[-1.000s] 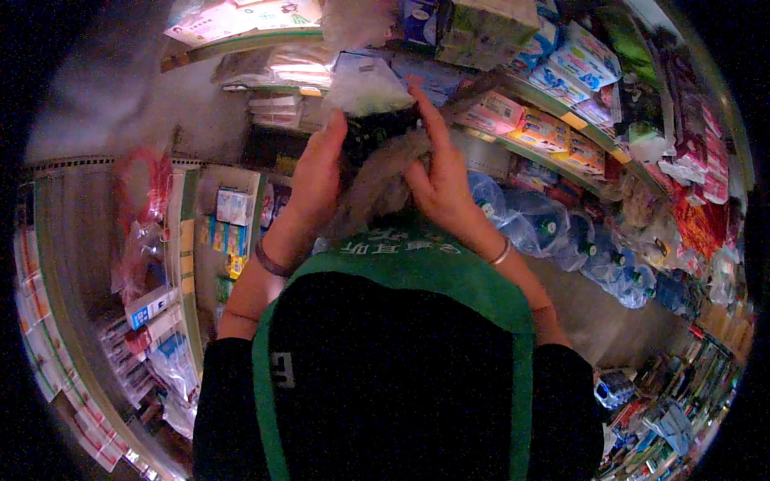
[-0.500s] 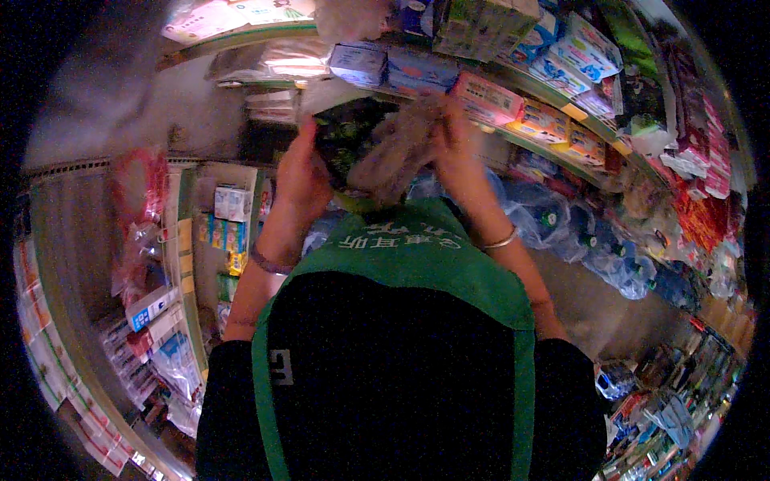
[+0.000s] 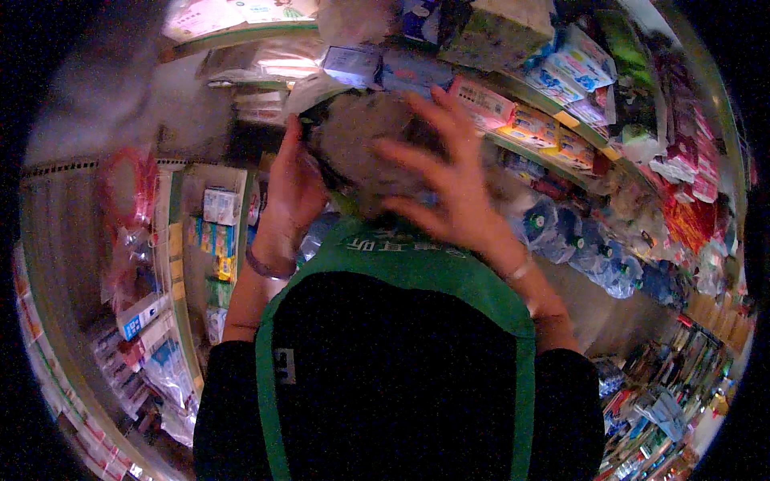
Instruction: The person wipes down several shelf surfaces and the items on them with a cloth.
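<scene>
Both my hands are raised in front of my chest, above my green apron (image 3: 433, 264) and black top. My left hand (image 3: 293, 192) grips the left edge of a soft, blurred grey-brown bundle (image 3: 353, 144) with a dark part at its upper left. My right hand (image 3: 449, 188) lies over the bundle's right side with its fingers spread wide. A bracelet sits on each wrist. What the bundle is cannot be made out.
Shop shelves surround me. Coloured boxes (image 3: 521, 120) fill the shelf ahead, large water bottles (image 3: 577, 240) stand below it, hanging packets (image 3: 682, 160) are at the right. A low shelf of small boxes (image 3: 216, 232) stands at the left.
The bundle and both hands have come lower and closer. My right hand has let its fingers spread apart over the bundle instead of clasping it.
</scene>
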The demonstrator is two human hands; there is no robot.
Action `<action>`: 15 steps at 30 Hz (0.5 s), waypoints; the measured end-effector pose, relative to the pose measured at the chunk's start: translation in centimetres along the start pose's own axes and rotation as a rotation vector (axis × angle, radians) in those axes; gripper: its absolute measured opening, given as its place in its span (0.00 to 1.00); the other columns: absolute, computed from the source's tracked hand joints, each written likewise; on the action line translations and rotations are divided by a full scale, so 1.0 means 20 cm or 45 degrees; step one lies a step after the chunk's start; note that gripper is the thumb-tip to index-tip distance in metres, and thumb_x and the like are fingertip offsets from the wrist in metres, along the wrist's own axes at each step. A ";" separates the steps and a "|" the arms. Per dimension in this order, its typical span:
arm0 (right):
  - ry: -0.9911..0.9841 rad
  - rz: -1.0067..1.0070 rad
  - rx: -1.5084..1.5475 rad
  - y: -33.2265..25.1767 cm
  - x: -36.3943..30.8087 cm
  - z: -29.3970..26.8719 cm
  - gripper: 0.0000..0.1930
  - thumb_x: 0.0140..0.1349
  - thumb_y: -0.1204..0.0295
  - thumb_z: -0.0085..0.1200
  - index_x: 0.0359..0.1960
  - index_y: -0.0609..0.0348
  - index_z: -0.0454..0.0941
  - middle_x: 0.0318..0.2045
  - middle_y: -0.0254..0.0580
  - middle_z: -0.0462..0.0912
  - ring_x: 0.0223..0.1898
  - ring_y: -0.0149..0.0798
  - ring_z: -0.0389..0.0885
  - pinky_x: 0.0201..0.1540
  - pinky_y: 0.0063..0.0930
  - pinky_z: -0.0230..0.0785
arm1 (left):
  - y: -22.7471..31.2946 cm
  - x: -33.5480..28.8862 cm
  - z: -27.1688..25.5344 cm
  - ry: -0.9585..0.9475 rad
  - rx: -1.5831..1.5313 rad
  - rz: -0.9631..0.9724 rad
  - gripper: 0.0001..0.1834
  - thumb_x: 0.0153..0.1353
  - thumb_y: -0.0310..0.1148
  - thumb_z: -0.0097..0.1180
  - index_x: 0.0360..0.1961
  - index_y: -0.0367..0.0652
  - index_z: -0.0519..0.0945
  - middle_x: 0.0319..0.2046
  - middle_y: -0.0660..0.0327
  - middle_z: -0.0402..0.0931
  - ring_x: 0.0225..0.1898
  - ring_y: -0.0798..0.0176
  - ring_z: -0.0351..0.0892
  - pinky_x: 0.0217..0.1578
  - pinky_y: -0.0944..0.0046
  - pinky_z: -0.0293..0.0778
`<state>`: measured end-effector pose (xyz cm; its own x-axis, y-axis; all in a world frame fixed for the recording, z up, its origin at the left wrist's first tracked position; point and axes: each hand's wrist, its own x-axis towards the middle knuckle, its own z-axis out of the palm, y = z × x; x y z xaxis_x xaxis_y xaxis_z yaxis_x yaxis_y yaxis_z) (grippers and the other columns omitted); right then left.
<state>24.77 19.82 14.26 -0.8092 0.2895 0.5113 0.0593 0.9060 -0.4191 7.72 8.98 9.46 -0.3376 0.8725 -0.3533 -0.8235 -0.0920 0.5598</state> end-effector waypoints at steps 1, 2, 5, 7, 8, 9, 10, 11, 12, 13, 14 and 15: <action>0.008 -0.001 -0.005 0.01 0.00 0.07 0.29 0.40 0.72 0.58 0.50 0.53 0.66 0.55 0.49 0.61 0.56 0.51 0.59 0.57 0.41 0.53 | -0.01 0.00 0.03 -0.120 -0.102 -0.101 0.27 0.61 0.50 0.36 0.54 0.42 0.61 0.51 0.59 0.65 0.52 0.58 0.64 0.53 0.56 0.59; 0.087 -0.022 0.089 0.03 0.01 0.17 0.28 0.40 0.73 0.57 0.49 0.53 0.67 0.55 0.49 0.60 0.56 0.52 0.59 0.57 0.41 0.52 | -0.02 0.00 0.06 -0.130 -0.109 -0.099 0.27 0.61 0.50 0.36 0.54 0.42 0.61 0.51 0.59 0.65 0.52 0.58 0.64 0.53 0.56 0.59; 0.194 0.040 0.257 0.09 0.06 0.27 0.25 0.41 0.74 0.55 0.47 0.54 0.68 0.55 0.50 0.60 0.55 0.53 0.60 0.57 0.42 0.53 | -0.03 -0.01 0.13 -0.047 0.050 -0.088 0.27 0.62 0.50 0.32 0.55 0.42 0.60 0.51 0.58 0.65 0.52 0.58 0.64 0.53 0.56 0.60; 0.226 0.130 0.331 0.11 0.09 0.29 0.23 0.42 0.75 0.54 0.45 0.55 0.69 0.55 0.51 0.61 0.54 0.53 0.61 0.56 0.42 0.54 | -0.02 0.01 0.15 0.011 0.085 -0.041 0.26 0.63 0.48 0.30 0.55 0.42 0.60 0.51 0.58 0.64 0.52 0.58 0.64 0.53 0.57 0.60; 0.229 0.227 0.418 0.11 0.11 0.29 0.21 0.43 0.75 0.51 0.44 0.57 0.70 0.52 0.50 0.64 0.54 0.52 0.61 0.56 0.39 0.54 | -0.02 0.01 0.15 0.011 0.089 -0.043 0.26 0.63 0.48 0.30 0.55 0.42 0.60 0.51 0.58 0.64 0.52 0.58 0.64 0.53 0.57 0.60; 0.231 0.324 0.505 0.12 0.11 0.30 0.18 0.44 0.76 0.48 0.42 0.58 0.70 0.49 0.49 0.67 0.53 0.52 0.62 0.56 0.36 0.54 | -0.02 0.01 0.13 -0.029 0.058 -0.060 0.26 0.63 0.48 0.31 0.55 0.42 0.59 0.51 0.57 0.64 0.52 0.58 0.64 0.53 0.57 0.60; 0.234 0.326 0.507 0.14 0.11 0.30 0.18 0.44 0.76 0.48 0.42 0.58 0.70 0.49 0.49 0.67 0.53 0.52 0.62 0.56 0.36 0.54 | -0.03 0.01 0.12 -0.068 0.026 -0.077 0.26 0.62 0.48 0.31 0.55 0.41 0.59 0.51 0.57 0.64 0.52 0.58 0.64 0.54 0.56 0.59; 0.162 0.573 0.466 0.17 0.09 0.29 0.17 0.46 0.76 0.45 0.41 0.60 0.70 0.47 0.49 0.69 0.51 0.50 0.64 0.54 0.36 0.57 | -0.03 0.00 0.10 -0.065 0.029 -0.076 0.26 0.62 0.48 0.31 0.55 0.41 0.59 0.51 0.57 0.64 0.52 0.58 0.64 0.54 0.56 0.59; 0.087 0.814 0.422 0.21 0.06 0.29 0.15 0.48 0.77 0.43 0.41 0.61 0.70 0.44 0.49 0.72 0.49 0.48 0.67 0.52 0.35 0.60 | -0.02 -0.02 0.07 -0.061 0.048 -0.093 0.27 0.62 0.48 0.34 0.56 0.40 0.58 0.51 0.57 0.64 0.52 0.58 0.64 0.54 0.57 0.59; 0.085 0.808 0.427 0.31 0.03 0.29 0.15 0.48 0.77 0.43 0.41 0.61 0.70 0.44 0.49 0.72 0.49 0.48 0.67 0.52 0.35 0.60 | -0.02 -0.03 0.04 -0.056 0.067 -0.110 0.28 0.61 0.48 0.36 0.56 0.40 0.57 0.51 0.56 0.64 0.53 0.58 0.63 0.54 0.57 0.58; 0.232 1.073 1.304 0.43 -0.03 0.31 0.14 0.50 0.76 0.43 0.40 0.63 0.70 0.42 0.48 0.73 0.46 0.46 0.70 0.49 0.33 0.62 | 0.01 -0.04 0.01 -0.061 0.074 -0.115 0.28 0.61 0.48 0.36 0.56 0.40 0.57 0.51 0.56 0.64 0.53 0.58 0.63 0.54 0.57 0.58; 0.365 1.271 2.203 0.48 -0.04 0.31 0.13 0.52 0.75 0.42 0.40 0.65 0.70 0.40 0.47 0.74 0.44 0.43 0.72 0.46 0.31 0.65 | 0.03 -0.06 -0.03 -0.265 0.185 -0.008 0.29 0.59 0.47 0.41 0.56 0.39 0.58 0.51 0.56 0.64 0.53 0.58 0.63 0.54 0.57 0.58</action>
<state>22.45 26.43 5.22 -0.7458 0.5935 -0.3025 -0.3149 -0.7142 -0.6251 7.30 7.61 9.68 -0.2192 0.9542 -0.2038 -0.7462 -0.0293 0.6651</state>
